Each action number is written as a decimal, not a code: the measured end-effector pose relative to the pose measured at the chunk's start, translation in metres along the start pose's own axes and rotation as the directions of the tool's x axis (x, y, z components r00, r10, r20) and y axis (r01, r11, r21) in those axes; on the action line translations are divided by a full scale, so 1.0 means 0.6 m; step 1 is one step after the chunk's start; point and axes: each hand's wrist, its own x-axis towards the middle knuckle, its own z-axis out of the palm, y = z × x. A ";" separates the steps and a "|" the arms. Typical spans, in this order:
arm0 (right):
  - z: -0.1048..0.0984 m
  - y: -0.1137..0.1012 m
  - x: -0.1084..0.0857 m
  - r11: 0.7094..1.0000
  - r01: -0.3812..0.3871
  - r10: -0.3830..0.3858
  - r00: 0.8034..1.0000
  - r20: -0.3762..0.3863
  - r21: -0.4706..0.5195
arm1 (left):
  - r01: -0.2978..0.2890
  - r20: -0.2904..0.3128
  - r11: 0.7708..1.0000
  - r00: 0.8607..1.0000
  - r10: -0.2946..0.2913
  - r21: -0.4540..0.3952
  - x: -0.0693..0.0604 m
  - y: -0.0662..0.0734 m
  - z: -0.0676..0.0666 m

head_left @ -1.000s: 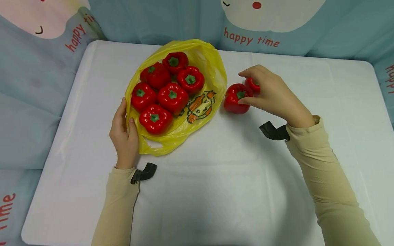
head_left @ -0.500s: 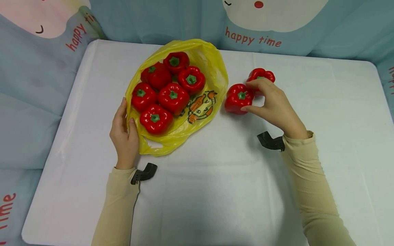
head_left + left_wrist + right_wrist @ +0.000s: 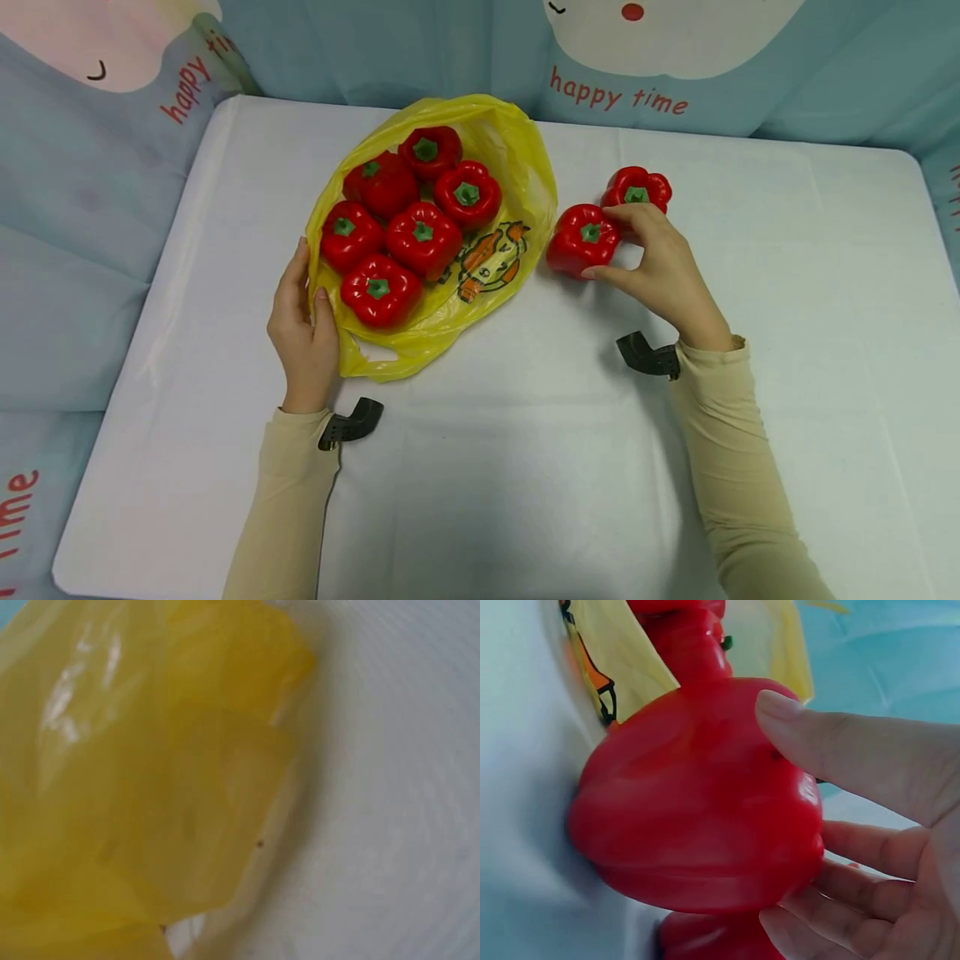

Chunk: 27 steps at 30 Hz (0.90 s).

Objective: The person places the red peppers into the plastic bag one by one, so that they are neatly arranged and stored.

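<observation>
Toward the left of the table lies a yellow plastic bag [image 3: 517, 150], its mouth wide, with several red bell peppers [image 3: 422, 237] inside. My left hand [image 3: 303, 342] holds the bag's left rim, thumb on the near side. Only yellow plastic and white tabletop show in the left wrist view. Just right of the bag, my right hand [image 3: 663, 271] grips a red bell pepper [image 3: 573, 242] between thumb and fingers; the right wrist view shows this pepper [image 3: 697, 802] up close. Another bell pepper [image 3: 636, 187] sits right behind it, partly hidden by the fingers.
Everything lies on a white table [image 3: 480, 483] with rounded corners. A blue printed curtain [image 3: 750, 92] hangs along its back and left sides. Each wrist carries a black camera mount, the right mount [image 3: 647, 357] close to the tabletop.
My right hand has moved left and toward me, uncovering the rear pepper, and its fingers have closed round the front pepper. The left hand and bag stay put.
</observation>
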 end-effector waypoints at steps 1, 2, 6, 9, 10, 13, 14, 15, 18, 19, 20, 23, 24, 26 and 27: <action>0.002 0.001 -0.001 1.000 -0.009 0.009 1.000 -0.003 0.011 | -0.002 0.000 1.000 1.000 0.002 0.002 0.000 -0.004 0.000; 0.003 0.003 -0.001 1.000 -0.018 0.018 1.000 -0.006 0.022 | -0.003 -0.001 1.000 1.000 0.003 0.003 0.000 -0.006 0.000; 0.008 0.006 -0.003 0.995 -0.072 0.073 0.997 -0.011 0.074 | -0.007 -0.001 1.000 1.000 0.007 0.001 0.000 -0.007 0.000; 0.013 0.010 -0.004 0.988 -0.118 0.119 0.993 -0.006 0.103 | -0.004 0.000 1.000 1.000 0.004 0.000 0.000 0.001 0.000; 0.015 0.012 -0.005 0.985 -0.132 0.133 0.991 -0.002 0.113 | -0.003 0.000 1.000 1.000 0.003 -0.001 0.000 0.007 0.000; 0.020 0.016 -0.005 0.981 -0.152 0.153 0.988 0.004 0.122 | -0.005 0.002 1.000 1.000 0.005 -0.007 0.000 0.025 -0.001; 0.022 0.016 -0.006 0.980 -0.154 0.155 0.988 0.004 0.123 | -0.004 0.004 1.000 1.000 0.004 -0.009 0.001 0.032 -0.001; 0.022 0.017 -0.006 0.981 -0.153 0.153 0.988 0.003 0.123 | -0.005 0.004 1.000 1.000 0.005 -0.010 0.001 0.038 -0.001; 0.023 0.017 -0.006 0.982 -0.140 0.142 0.990 -0.007 0.123 | -0.007 0.007 1.000 1.000 0.007 -0.010 0.001 0.042 -0.001; 0.023 0.016 -0.007 0.983 -0.139 0.141 0.990 -0.010 0.123 | -0.008 0.008 1.000 1.000 0.008 -0.011 0.001 0.042 -0.001; 0.022 0.016 -0.008 0.983 -0.136 0.139 0.990 -0.015 0.123 | -0.008 0.009 1.000 1.000 0.008 -0.010 0.001 0.042 -0.001; 0.018 0.012 -0.011 0.984 -0.129 0.135 0.990 -0.034 0.126 | -0.011 0.010 1.000 1.000 0.011 -0.008 0.001 0.040 -0.001; 0.016 0.011 -0.012 0.984 -0.126 0.133 0.990 -0.043 0.128 | -0.011 0.009 1.000 1.000 0.011 -0.008 0.001 0.040 -0.001; 0.013 0.007 -0.014 0.983 -0.118 0.127 0.990 -0.058 0.137 | -0.013 0.006 1.000 1.000 0.013 -0.009 0.001 0.039 -0.001; 0.011 0.006 -0.014 0.984 -0.114 0.124 0.990 -0.065 0.141 | -0.014 0.005 1.000 1.000 0.014 -0.011 0.001 0.039 -0.001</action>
